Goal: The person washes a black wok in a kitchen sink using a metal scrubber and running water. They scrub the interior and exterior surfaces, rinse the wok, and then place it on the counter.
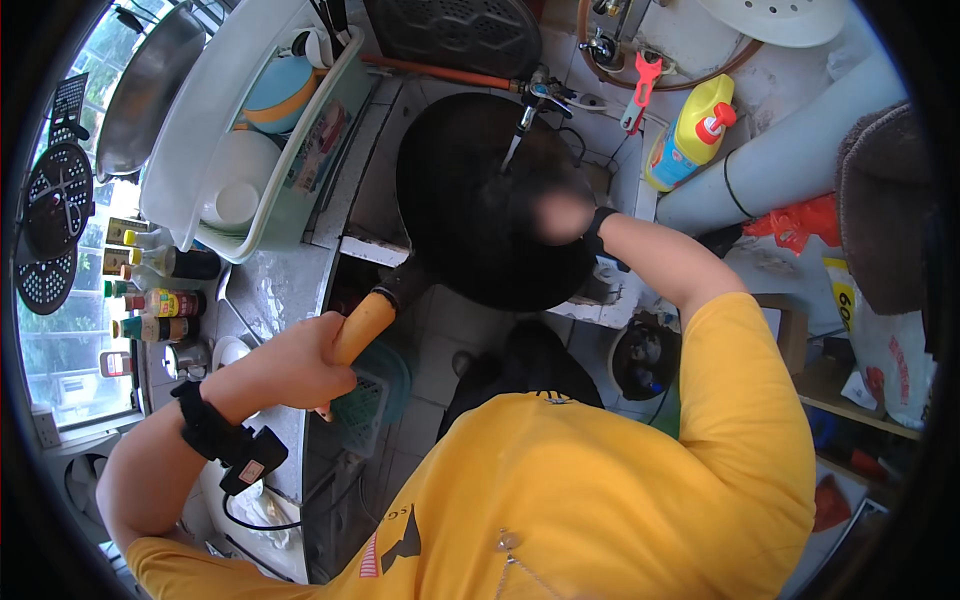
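A large black wok (450,195) rests tilted over the tiled sink (375,191), its wooden handle (365,328) pointing down-left towards me. My left hand (315,361) is closed around that handle. Water runs from the metal faucet (527,112) into the wok. My right hand (562,215) is inside the wok at its right side, blurred by motion; whether it holds something there cannot be made out. A black band is on each wrist.
Left of the sink stands a pale green dish rack (300,150) with bowls. Sauce bottles (176,302) line the window side. A yellow detergent bottle (686,139) and a red-handled peeler (643,86) are at the right. Below lies a bin (645,356).
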`<action>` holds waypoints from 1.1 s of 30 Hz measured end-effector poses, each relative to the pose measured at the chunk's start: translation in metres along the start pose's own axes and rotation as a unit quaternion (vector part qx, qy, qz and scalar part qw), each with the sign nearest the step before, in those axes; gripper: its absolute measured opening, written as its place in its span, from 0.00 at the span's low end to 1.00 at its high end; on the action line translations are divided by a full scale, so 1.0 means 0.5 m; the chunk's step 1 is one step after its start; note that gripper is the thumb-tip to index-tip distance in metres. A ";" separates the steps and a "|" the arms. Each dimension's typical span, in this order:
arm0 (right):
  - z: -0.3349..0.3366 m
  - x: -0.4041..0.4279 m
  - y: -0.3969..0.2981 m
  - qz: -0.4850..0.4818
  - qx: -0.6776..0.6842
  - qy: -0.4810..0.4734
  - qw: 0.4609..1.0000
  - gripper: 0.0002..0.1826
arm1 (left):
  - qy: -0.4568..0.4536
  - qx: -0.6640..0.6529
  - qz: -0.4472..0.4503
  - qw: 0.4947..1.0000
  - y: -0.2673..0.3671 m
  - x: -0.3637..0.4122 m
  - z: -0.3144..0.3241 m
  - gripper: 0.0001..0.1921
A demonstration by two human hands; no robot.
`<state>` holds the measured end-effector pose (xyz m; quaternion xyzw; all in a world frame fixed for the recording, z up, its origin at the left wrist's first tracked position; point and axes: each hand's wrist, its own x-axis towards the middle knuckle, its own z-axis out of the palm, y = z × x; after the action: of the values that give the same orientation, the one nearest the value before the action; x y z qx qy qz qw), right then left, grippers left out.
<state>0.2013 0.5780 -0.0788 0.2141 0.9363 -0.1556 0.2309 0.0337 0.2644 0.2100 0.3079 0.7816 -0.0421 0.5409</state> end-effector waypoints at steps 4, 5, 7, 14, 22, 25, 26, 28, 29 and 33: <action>-0.003 0.120 0.000 0.120 0.240 0.135 0.954 0.29 | 0.066 0.205 0.001 0.977 0.077 -0.020 -0.019 0.18; 0.001 0.148 -0.014 0.069 0.283 0.147 0.945 0.29 | 0.083 0.254 0.004 0.964 0.096 -0.022 -0.025 0.18; -0.020 0.165 -0.077 -0.038 0.363 0.159 0.917 0.30 | 0.098 0.311 -0.004 0.945 0.127 -0.025 -0.037 0.17; -0.106 -0.009 -0.248 -0.279 0.668 -0.016 0.689 0.28 | 0.175 0.479 -0.006 0.860 0.160 -0.015 -0.090 0.14; -0.054 -0.119 -0.150 -0.292 0.443 -0.142 0.836 0.27 | 0.287 0.673 -0.070 0.678 0.226 -0.076 -0.154 0.13; 0.014 -0.096 -0.119 -0.265 0.335 -0.064 0.902 0.25 | 0.344 0.720 -0.033 0.601 0.237 -0.089 -0.187 0.12; 0.032 -0.086 -0.116 -0.248 0.286 -0.024 0.925 0.25 | 0.362 0.733 -0.014 0.575 0.238 -0.095 -0.196 0.12; 0.070 -0.065 -0.113 -0.193 0.227 0.074 0.952 0.24 | 0.394 0.754 0.023 0.525 0.253 -0.114 -0.206 0.12; 0.095 -0.044 -0.106 -0.173 0.276 0.117 0.938 0.24 | 0.409 0.763 0.041 0.498 0.260 -0.123 -0.212 0.12; 0.160 0.048 -0.072 -0.023 0.383 0.301 0.873 0.21 | 0.439 0.792 0.086 0.417 0.274 -0.153 -0.205 0.13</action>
<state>0.1942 0.5236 -0.1513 0.3010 0.8319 -0.4356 -0.1661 0.0389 0.3824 0.3557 0.6419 0.5033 -0.4547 -0.3576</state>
